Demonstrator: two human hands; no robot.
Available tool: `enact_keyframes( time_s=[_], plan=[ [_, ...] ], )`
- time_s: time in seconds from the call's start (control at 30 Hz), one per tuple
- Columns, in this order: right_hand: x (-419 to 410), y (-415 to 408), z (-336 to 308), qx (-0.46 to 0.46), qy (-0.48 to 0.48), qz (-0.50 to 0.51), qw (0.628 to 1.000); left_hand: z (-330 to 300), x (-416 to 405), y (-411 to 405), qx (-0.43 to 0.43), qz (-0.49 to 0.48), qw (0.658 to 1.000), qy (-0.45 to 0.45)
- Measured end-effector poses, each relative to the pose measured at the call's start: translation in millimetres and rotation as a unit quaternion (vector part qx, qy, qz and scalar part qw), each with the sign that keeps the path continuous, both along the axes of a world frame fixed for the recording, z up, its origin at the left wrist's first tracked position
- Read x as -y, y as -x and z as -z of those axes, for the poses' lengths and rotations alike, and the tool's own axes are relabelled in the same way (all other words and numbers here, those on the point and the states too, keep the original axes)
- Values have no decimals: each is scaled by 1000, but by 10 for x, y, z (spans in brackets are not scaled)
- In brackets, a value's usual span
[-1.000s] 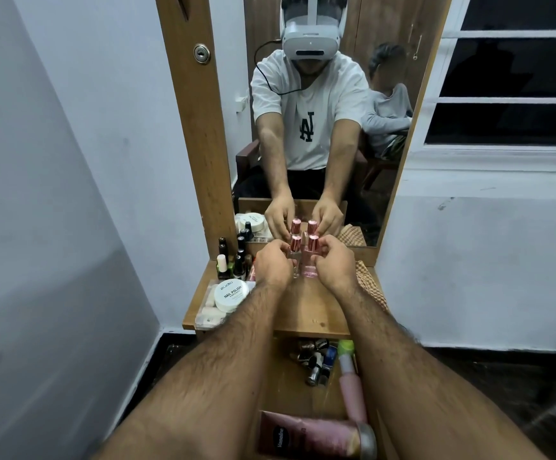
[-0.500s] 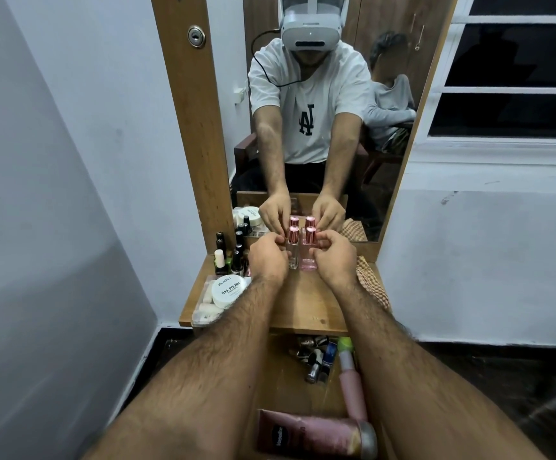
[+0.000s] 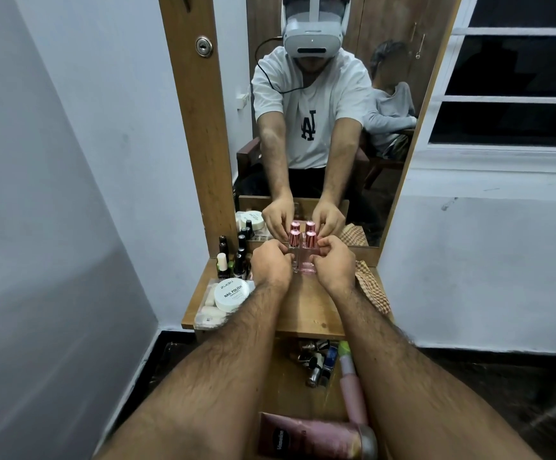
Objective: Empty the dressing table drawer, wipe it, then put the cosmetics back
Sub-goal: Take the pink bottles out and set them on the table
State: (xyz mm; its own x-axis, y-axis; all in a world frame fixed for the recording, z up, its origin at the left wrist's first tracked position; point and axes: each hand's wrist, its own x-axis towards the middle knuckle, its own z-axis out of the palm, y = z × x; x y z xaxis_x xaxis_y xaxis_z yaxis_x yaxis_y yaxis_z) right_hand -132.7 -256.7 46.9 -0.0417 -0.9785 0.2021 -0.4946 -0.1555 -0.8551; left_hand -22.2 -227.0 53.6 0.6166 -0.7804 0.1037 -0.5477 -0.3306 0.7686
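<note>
Left hand [image 3: 271,264] curls its fingers round a clear glass bottle [image 3: 293,252] with a shiny pink metallic cap; right hand [image 3: 335,264] pinches a matching pink-tinted bottle [image 3: 309,257], both upright, side by side at the back of the wooden tabletop [image 3: 306,310] against the mirror [image 3: 319,134]. Round white jar [image 3: 231,294], dark nail polish bottles [image 3: 233,257] left, checked cloth [image 3: 371,287] right. Open wooden drawer [image 3: 286,386] below holds small bottles, a pink tube [image 3: 316,438].

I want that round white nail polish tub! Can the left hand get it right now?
Probably not yet: the left hand is gripping a clear bottle. The tub sits uncovered just beside that wrist, so once freed, likely yes.
</note>
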Motion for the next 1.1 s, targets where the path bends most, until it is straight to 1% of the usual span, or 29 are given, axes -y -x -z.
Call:
enact_keyframes(
  time_s=[0.17, 0.3, 0.37, 0.43, 0.53, 0.6, 0.7, 0.8, 0.87, 0.93, 1.03, 1.1],
  plan=[
    [3, -28, -16, -12, -4, -4, 1000, 9, -21, -19, -1, -5, 1000, 1],
    [-17, -4, -29, -48, 1, -9, 999, -20, -50, -15, 4, -7, 1000, 6],
    [-66, 25, -60, -52, 10, -5, 999, -53, -108, 23, 3, -11, 1000, 29],
    [-154, 68, -100, -34, 32, -4, 999, -99, -216, 90, 0, 1, 998, 70],
    [-368, 169, -180, -11, 87, -3, 996, -110, -440, 233, -14, 46, 990, 133],
    [-547, 268, -189, -5, 104, -9, 995, -41, -626, 311, -13, 86, 987, 136],
    [-794, 468, -64, 3, 90, -16, 996, 118, -920, 370, -37, 128, 987, 88],
    [-1008, 694, 137, -4, 36, -27, 999, 289, -1207, 377, -24, 155, 987, 26],
    [-1138, 807, 276, -45, -22, -45, 998, 396, -1357, 354, -18, 170, 985, -24],
    [-1252, 875, 390, -101, -71, -61, 990, 496, -1452, 329, -1, 180, 979, -93],
    [-1410, 872, 500, -196, -87, -66, 974, 614, -1548, 324, 44, 203, 966, -156],
    [-1523, 850, 565, -227, -94, -58, 968, 672, -1621, 337, 69, 209, 960, -170]
  ],
)
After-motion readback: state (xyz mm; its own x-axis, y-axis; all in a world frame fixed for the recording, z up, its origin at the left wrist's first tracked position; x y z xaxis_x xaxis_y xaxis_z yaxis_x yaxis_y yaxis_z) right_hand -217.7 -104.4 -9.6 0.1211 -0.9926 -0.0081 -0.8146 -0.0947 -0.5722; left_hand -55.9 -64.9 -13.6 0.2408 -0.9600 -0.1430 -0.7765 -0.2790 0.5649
